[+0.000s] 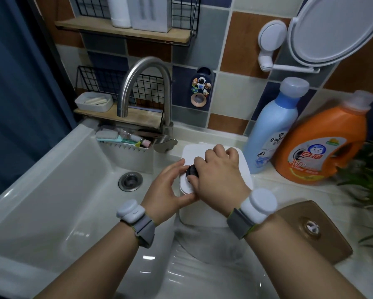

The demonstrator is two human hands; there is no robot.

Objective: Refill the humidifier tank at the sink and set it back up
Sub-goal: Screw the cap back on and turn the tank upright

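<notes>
The white humidifier tank (244,167) stands on the ledge right of the sink basin (58,180), its flat face turned up. A dark round cap (191,171) sits in that face near the left edge. My right hand (219,175) lies over the tank with its fingers closed around the cap. My left hand (170,188) grips the tank's left front corner, thumb and fingers against the white wall. The steel faucet (146,87) arches over the basin to the left, and no water is seen running from it.
A blue softener bottle (272,126) and an orange detergent jug (323,145) stand close behind the tank on the right. A brown humidifier base (311,229) lies at the right front. A plant (371,180) edges in from the right. A toothbrush caddy (125,143) hangs inside the basin's back wall.
</notes>
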